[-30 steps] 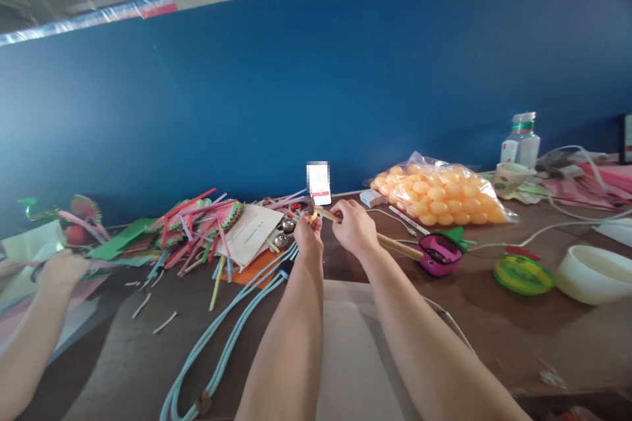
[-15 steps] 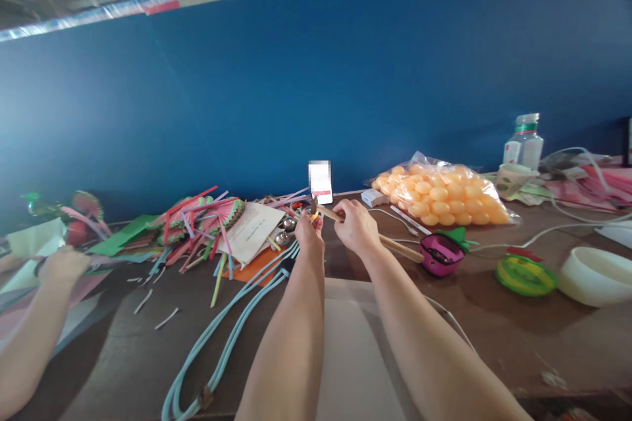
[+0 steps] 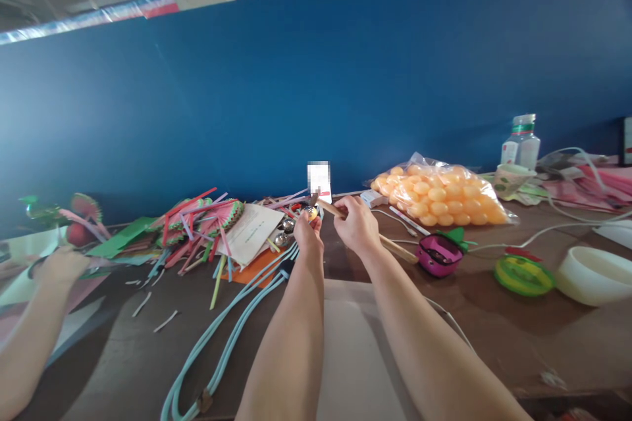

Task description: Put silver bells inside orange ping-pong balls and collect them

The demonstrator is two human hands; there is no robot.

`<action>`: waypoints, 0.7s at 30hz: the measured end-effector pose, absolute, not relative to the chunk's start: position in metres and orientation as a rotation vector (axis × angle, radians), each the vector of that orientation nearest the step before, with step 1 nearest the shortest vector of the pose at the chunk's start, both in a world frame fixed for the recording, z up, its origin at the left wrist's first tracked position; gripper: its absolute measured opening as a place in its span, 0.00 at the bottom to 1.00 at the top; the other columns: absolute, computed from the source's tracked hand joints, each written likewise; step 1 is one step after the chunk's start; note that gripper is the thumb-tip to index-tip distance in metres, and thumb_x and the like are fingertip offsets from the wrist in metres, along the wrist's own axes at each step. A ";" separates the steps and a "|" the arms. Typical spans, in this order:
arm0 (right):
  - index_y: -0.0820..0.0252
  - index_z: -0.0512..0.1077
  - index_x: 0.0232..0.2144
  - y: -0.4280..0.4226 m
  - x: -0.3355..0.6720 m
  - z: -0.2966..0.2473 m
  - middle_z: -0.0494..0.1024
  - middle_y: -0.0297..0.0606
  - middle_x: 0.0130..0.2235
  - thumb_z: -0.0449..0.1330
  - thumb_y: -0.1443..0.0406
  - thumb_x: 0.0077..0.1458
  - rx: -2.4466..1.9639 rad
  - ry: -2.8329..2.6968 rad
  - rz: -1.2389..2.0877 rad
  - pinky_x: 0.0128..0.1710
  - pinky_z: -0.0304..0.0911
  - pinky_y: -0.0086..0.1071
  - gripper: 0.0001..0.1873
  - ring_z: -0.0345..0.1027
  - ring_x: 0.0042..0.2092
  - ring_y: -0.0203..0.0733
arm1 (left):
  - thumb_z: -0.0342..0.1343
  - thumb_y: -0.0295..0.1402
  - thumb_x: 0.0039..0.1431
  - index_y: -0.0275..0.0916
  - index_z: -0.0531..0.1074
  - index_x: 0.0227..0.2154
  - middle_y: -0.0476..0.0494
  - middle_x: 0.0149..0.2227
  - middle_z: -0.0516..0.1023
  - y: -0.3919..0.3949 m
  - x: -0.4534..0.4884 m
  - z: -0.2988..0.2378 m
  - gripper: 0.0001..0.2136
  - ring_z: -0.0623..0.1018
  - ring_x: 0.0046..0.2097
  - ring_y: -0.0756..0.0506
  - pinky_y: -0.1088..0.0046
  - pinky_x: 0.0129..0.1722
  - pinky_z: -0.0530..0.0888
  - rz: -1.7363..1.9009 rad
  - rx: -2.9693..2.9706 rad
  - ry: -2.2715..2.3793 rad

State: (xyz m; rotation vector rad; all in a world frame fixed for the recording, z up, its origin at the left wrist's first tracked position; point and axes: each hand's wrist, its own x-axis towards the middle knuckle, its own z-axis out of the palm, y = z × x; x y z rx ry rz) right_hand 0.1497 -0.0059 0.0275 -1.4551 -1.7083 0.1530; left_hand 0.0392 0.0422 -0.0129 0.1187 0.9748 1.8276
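My right hand (image 3: 358, 223) is closed round the wooden handle of a hammer (image 3: 399, 250), whose dark head is at the upper left end. The handle's other end sticks out below my wrist toward a purple bowl-shaped case (image 3: 439, 256). My left hand (image 3: 309, 231) pinches a small shiny gold ball (image 3: 311, 212), right under the hammer head. It looks like a bell, but its details are too small to make out. Two silver balls (image 3: 282, 239) lie just left of my left hand. Behind both hands a phone (image 3: 320, 192) with a lit screen leans on the blue wall.
Light blue cords (image 3: 222, 329) loop at front left. Coloured paper strips (image 3: 197, 223) and a printed sheet (image 3: 249, 230) lie left. A bag of orange balls (image 3: 444, 194), a yellow-green container (image 3: 523, 274) and a white bowl (image 3: 595, 276) stand right. Another person's hand (image 3: 62, 266) handles paper at far left.
The hammer head has tipped slightly, and the gold ball shows more clearly between my left fingers. Both hands have otherwise stayed nearly in place.
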 end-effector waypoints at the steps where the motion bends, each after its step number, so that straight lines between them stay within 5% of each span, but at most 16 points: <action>1: 0.53 0.71 0.37 -0.006 0.150 0.027 0.73 0.37 0.42 0.56 0.71 0.50 -1.459 -1.719 0.155 0.36 0.60 0.32 0.12 0.66 0.44 0.43 | 0.54 0.30 0.61 0.36 0.70 0.34 0.46 0.30 0.72 0.042 0.039 -0.013 0.03 0.72 0.26 0.54 0.78 0.31 0.74 1.834 0.123 0.974; 21: 0.53 0.71 0.37 -0.005 0.149 0.023 0.73 0.37 0.42 0.56 0.71 0.51 -1.483 -1.779 0.155 0.36 0.59 0.32 0.11 0.65 0.45 0.43 | 0.53 0.30 0.61 0.37 0.69 0.34 0.47 0.31 0.71 0.043 0.038 -0.015 0.02 0.72 0.27 0.54 0.78 0.33 0.74 1.826 0.061 0.947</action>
